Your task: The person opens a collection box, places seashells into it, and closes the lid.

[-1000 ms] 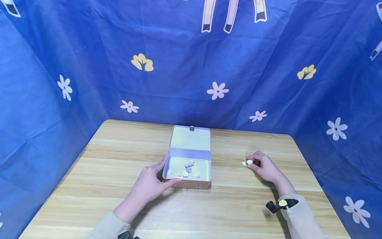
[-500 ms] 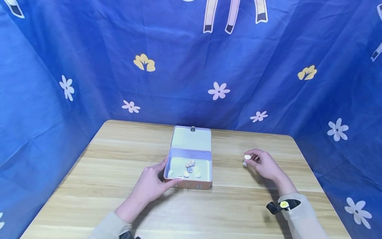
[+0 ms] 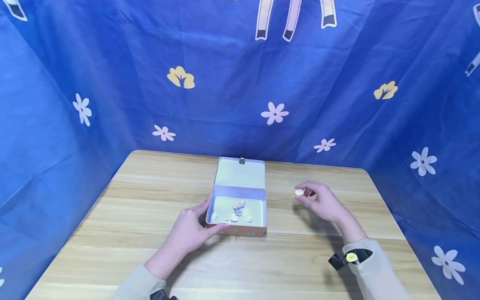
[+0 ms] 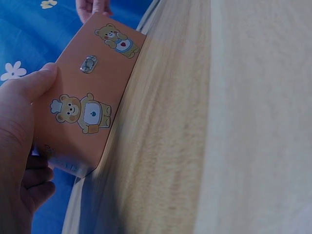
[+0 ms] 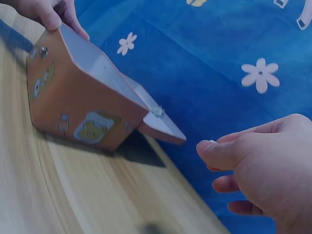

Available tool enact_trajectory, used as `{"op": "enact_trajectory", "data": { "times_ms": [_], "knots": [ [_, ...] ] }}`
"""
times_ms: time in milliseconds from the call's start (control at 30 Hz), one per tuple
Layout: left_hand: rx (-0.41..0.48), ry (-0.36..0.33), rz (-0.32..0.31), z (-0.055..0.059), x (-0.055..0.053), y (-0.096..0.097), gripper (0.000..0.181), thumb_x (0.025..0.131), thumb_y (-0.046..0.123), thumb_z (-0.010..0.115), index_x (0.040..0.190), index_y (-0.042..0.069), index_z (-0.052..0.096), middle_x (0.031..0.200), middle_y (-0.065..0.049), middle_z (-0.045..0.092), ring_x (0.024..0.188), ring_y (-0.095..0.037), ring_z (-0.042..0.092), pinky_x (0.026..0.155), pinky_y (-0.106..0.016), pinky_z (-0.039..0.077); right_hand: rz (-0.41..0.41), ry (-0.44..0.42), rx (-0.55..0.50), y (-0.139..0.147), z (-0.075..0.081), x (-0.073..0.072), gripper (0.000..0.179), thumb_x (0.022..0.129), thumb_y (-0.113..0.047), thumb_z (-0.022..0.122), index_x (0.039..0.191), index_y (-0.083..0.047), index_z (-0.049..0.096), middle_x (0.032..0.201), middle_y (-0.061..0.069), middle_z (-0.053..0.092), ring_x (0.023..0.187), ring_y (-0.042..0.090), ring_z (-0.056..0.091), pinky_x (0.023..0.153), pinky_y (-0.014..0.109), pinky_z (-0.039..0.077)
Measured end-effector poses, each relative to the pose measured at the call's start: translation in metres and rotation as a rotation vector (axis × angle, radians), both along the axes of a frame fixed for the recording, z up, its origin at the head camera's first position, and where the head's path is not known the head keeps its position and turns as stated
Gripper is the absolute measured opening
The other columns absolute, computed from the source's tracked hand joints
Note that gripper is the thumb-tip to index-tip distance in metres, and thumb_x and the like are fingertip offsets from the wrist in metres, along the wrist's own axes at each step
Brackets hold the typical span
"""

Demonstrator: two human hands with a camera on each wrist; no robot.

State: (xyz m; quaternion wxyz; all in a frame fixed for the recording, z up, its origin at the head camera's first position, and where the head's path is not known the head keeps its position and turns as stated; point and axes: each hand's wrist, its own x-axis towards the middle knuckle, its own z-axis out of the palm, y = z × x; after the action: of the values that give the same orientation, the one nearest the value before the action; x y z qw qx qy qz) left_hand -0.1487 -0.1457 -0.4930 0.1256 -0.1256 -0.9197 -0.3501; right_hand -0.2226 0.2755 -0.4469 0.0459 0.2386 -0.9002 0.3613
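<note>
An orange-brown tin box [image 3: 245, 231] with bear pictures stands on the table with its lid [image 3: 240, 174] raised at the back. Inside lie several pale shells, among them a striped spiral shell [image 3: 238, 204]. My left hand [image 3: 187, 231] grips the box at its front left corner, thumb on the front wall and fingers along the left side. To the right of the box, my right hand [image 3: 322, 202] pinches a white shell [image 3: 299, 192] between thumb and fingertips above the table. In the right wrist view, the right thumb hides most of that shell.
Another small pale shell [image 3: 306, 205] shows partly below the right hand. The wooden table [image 3: 240, 271] ends at a blue patterned curtain [image 3: 225, 104] behind and on both sides.
My right hand has lifted the white shell and moved it left toward the box, away from the small shell beside it. The left hand and the box have stayed put.
</note>
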Motion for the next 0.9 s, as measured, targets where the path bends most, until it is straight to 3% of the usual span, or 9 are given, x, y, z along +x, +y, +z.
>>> {"op": "enact_trajectory", "data": {
  "times_ms": [133, 233, 300, 467, 633, 900],
  "knots": [
    [0.004, -0.006, -0.01, 0.0, 0.001, 0.0, 0.113, 0.074, 0.076, 0.083, 0.149, -0.004, 0.055, 0.137, -0.027, 0.061, 0.071, -0.009, 0.06, 0.096, -0.047, 0.059, 0.017, 0.02, -0.019, -0.011, 0.005, 0.002, 0.027, 0.094, -0.016, 0.083, 0.12, -0.009, 0.077, 0.093, -0.009, 0.071, 0.088, 0.016, 0.066, 0.078, 0.048, 0.058],
    [0.008, -0.02, -0.014, 0.0, 0.002, 0.0, 0.114, 0.074, 0.076, 0.083, 0.15, -0.004, 0.054, 0.138, -0.028, 0.061, 0.061, -0.007, 0.055, 0.093, -0.045, 0.06, 0.037, 0.046, -0.031, -0.022, 0.008, 0.003, 0.028, 0.093, -0.018, 0.084, 0.119, -0.009, 0.078, 0.092, -0.009, 0.071, 0.09, 0.016, 0.066, 0.078, 0.051, 0.057],
    [0.006, -0.024, -0.013, 0.0, 0.003, 0.0, 0.113, 0.074, 0.076, 0.083, 0.151, -0.003, 0.054, 0.138, -0.029, 0.061, 0.057, -0.006, 0.052, 0.09, -0.043, 0.06, 0.049, 0.056, -0.037, -0.029, 0.011, 0.004, 0.028, 0.093, -0.018, 0.084, 0.119, -0.009, 0.078, 0.093, -0.01, 0.071, 0.09, 0.016, 0.066, 0.077, 0.046, 0.057],
    [0.0, -0.007, -0.018, 0.003, 0.003, 0.002, 0.111, 0.075, 0.074, 0.084, 0.15, -0.002, 0.055, 0.137, -0.028, 0.062, 0.069, -0.01, 0.06, 0.088, -0.042, 0.06, 0.093, 0.073, -0.053, -0.044, 0.016, 0.003, 0.026, 0.093, -0.017, 0.084, 0.118, -0.011, 0.078, 0.098, -0.009, 0.073, 0.089, 0.014, 0.066, 0.075, 0.041, 0.057],
    [0.004, 0.014, -0.027, 0.002, 0.002, 0.002, 0.11, 0.075, 0.072, 0.085, 0.15, -0.003, 0.055, 0.137, -0.027, 0.062, 0.082, -0.017, 0.065, 0.089, -0.042, 0.06, 0.152, 0.092, -0.074, -0.061, 0.018, -0.001, 0.025, 0.093, -0.013, 0.084, 0.116, -0.007, 0.078, 0.102, -0.006, 0.075, 0.086, 0.012, 0.066, 0.081, 0.046, 0.059],
    [-0.005, 0.019, -0.015, -0.001, 0.001, -0.001, 0.113, 0.075, 0.078, 0.08, 0.149, -0.004, 0.056, 0.135, -0.027, 0.063, 0.083, -0.016, 0.065, 0.084, -0.04, 0.059, 0.226, 0.067, -0.113, -0.088, 0.014, -0.005, 0.022, 0.095, -0.012, 0.082, 0.116, -0.008, 0.079, 0.099, -0.007, 0.074, 0.085, 0.012, 0.065, 0.082, 0.049, 0.058]
  ]
}}
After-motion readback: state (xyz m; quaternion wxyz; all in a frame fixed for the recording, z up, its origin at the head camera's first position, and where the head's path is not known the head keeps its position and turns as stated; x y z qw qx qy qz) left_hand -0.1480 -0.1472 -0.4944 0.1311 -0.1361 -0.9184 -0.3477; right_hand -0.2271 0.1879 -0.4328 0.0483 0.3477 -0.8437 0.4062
